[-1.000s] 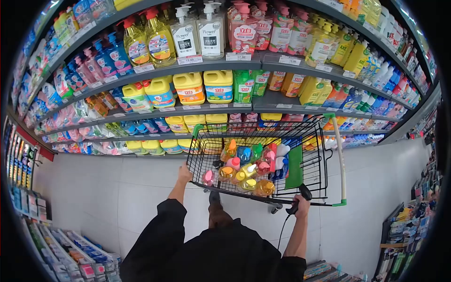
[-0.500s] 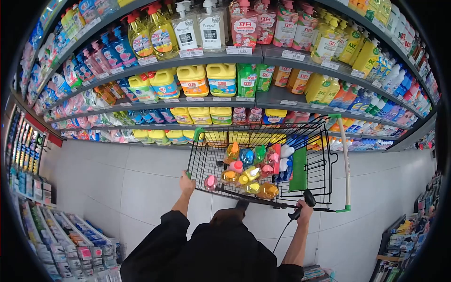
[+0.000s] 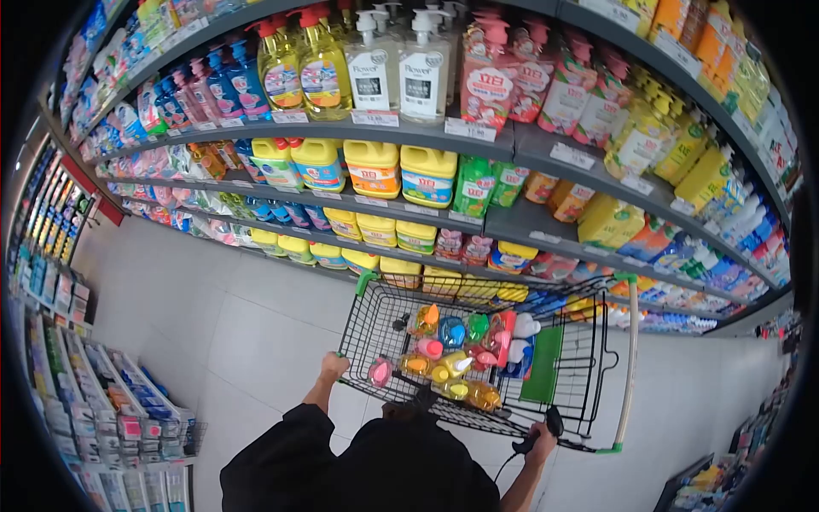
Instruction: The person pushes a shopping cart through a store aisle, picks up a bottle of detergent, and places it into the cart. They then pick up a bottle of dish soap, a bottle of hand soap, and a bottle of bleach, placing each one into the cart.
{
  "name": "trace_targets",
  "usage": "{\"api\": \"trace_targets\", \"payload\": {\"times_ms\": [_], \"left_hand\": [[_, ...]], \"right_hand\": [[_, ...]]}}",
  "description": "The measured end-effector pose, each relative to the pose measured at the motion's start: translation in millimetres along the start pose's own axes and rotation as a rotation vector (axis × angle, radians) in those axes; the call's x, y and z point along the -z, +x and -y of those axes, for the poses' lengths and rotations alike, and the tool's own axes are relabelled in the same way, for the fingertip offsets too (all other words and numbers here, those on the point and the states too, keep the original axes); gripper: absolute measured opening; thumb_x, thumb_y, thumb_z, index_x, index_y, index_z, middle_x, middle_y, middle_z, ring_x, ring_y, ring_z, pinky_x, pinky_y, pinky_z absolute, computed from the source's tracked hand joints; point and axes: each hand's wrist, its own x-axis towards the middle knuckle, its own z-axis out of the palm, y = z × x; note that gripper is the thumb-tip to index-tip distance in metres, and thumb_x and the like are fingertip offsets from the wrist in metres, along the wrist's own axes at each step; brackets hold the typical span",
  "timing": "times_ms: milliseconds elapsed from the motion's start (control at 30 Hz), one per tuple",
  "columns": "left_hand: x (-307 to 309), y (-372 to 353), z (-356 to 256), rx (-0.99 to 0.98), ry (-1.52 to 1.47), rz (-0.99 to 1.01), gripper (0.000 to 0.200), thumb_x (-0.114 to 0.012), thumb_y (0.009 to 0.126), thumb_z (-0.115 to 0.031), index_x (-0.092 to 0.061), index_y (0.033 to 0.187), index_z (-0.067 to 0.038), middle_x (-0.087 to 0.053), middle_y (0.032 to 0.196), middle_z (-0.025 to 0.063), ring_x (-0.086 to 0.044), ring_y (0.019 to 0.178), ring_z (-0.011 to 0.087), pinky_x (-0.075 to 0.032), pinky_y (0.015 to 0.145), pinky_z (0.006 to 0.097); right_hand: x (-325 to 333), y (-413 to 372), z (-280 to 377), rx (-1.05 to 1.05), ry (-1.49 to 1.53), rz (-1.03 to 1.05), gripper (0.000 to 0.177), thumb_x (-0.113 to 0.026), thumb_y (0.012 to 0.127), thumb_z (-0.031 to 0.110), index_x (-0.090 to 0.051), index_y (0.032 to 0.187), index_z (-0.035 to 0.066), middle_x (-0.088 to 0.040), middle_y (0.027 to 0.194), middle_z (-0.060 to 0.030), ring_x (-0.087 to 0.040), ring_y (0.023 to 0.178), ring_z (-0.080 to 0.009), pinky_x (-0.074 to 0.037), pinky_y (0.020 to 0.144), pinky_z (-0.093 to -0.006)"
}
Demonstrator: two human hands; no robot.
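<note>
A wire shopping cart (image 3: 478, 341) with green corner pieces stands in front of me. My left hand (image 3: 334, 367) is closed on its front left corner. At the near right side, my right hand (image 3: 541, 442) is wrapped round a black handheld device (image 3: 554, 421) with a cord, close against the cart's rim. Inside the cart lie several bottles: orange ones (image 3: 424, 321), a blue one (image 3: 452, 331), a green one (image 3: 478, 326), a pink one (image 3: 380, 371) standing apart, and yellow ones (image 3: 452, 367). A green panel (image 3: 541, 365) is at the cart's right.
Long curved shelves (image 3: 520, 145) of pump bottles and yellow jugs (image 3: 371, 169) run along the far side, close behind the cart. Product racks stand at the left (image 3: 128, 401) and lower right (image 3: 699, 486). Grey tiled floor (image 3: 256, 341) lies between them.
The view has tilted, so shelves, cart and both hands appear lower. The shelf bottles look larger. Both hands keep their hold, and the bottles in the cart lie much as before.
</note>
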Motion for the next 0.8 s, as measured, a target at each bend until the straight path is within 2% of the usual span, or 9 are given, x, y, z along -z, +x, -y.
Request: {"api": "trace_targets", "payload": {"times_ms": [133,267,300,400,467,567,633,700,800], "left_hand": [[0.4,-9.0,-7.5,0.037,0.017,-0.005,0.039,-0.064,0.068,-0.018,-0.066,0.094,0.011,-0.067,0.096,0.0308,-0.066,0.097,0.0425,-0.054,0.082,0.042],[2.0,-16.9,-16.8,0.035,0.029,-0.096,0.036,-0.065,0.069,-0.02,-0.068,0.089,0.009,-0.069,0.09,0.029,-0.068,0.094,0.0413,-0.054,0.084,0.0415],[3.6,-15.4,-18.2,0.034,0.023,-0.104,0.036,-0.065,0.069,-0.02,-0.068,0.089,0.009,-0.069,0.09,0.029,-0.068,0.094,0.0413,-0.054,0.084,0.0415],[7.0,-19.1,-22.9,0.056,0.053,-0.016,0.035,-0.065,0.069,-0.021,-0.069,0.087,0.008,-0.07,0.086,0.0252,-0.069,0.09,0.0386,-0.055,0.083,0.0407],[11.2,-21.6,-26.0,0.098,-0.007,0.083,0.038,-0.06,0.07,-0.021,-0.069,0.095,0.006,-0.068,0.102,0.028,-0.065,0.104,0.0409,-0.052,0.09,0.0422],[8.8,-26.6,-27.2,0.09,0.021,0.042,0.039,-0.06,0.07,-0.021,-0.069,0.098,0.005,-0.068,0.104,0.0279,-0.064,0.105,0.0399,-0.051,0.091,0.0423],[5.0,-25.9,-22.8,0.098,-0.008,0.019,0.04,-0.059,0.071,-0.021,-0.069,0.101,0.004,-0.068,0.104,0.0272,-0.064,0.106,0.0399,-0.051,0.092,0.0423],[1.5,-32.1,-22.0,0.095,-0.028,0.001,0.041,-0.057,0.073,-0.021,-0.068,0.104,0.004,-0.068,0.105,0.0268,-0.064,0.106,0.0402,-0.05,0.093,0.0424],[4.0,-45.7,-23.1,0.056,-0.065,-0.037,0.037,-0.058,0.074,-0.022,-0.068,0.099,0.004,-0.068,0.101,0.0272,-0.064,0.103,0.041,-0.051,0.089,0.0441]], "right_hand": [[2.4,1.6,1.5,-0.022,-0.026,-0.069,0.01,-0.06,0.072,0.004,-0.053,0.064,0.004,-0.05,0.058,-0.0025,-0.049,0.053,-0.0137,-0.036,0.051,-0.0273],[13.2,8.7,-7.2,-0.006,-0.034,-0.032,0.01,-0.061,0.072,0.004,-0.054,0.065,0.004,-0.05,0.058,-0.0027,-0.05,0.054,-0.0139,-0.037,0.052,-0.0273],[18.4,13.3,-11.5,0.004,-0.039,0.014,0.008,-0.061,0.074,0.006,-0.054,0.07,0.005,-0.052,0.06,-0.003,-0.051,0.053,-0.0141,-0.04,0.05,-0.0274],[27.5,24.4,-19.5,-0.009,-0.037,0.056,0.006,-0.061,0.077,0.009,-0.055,0.075,0.007,-0.054,0.062,-0.0038,-0.052,0.053,-0.0145,-0.042,0.047,-0.0277],[32.4,27.8,-21.8,-0.047,-0.013,0.053,0.008,-0.061,0.077,0.009,-0.053,0.075,0.007,-0.055,0.062,-0.0049,-0.054,0.053,-0.015,-0.042,0.046,-0.0283],[36.7,33.1,-24.5,-0.036,-0.043,0.086,0.01,-0.062,0.077,0.009,-0.052,0.073,0.008,-0.054,0.061,-0.0046,-0.053,0.051,-0.015,-0.042,0.045,-0.028],[23.4,10.0,2.6,-0.056,-0.057,0.1,0.007,-0.061,0.073,0.005,-0.055,0.07,0.005,-0.053,0.062,-0.0037,-0.051,0.054,-0.0146,-0.04,0.052,-0.0271],[24.0,8.5,-3.7,-0.012,-0.045,0.103,0.009,-0.062,0.073,0.005,-0.054,0.069,0.007,-0.049,0.06,-0.0011,-0.048,0.052,-0.0124,-0.037,0.049,-0.0266],[25.7,5.2,-10.3,0.028,-0.074,0.094,0.007,-0.062,0.074,0.005,-0.055,0.072,0.007,-0.05,0.062,-0.0008,-0.048,0.052,-0.0119,-0.039,0.049,-0.0263]]}}
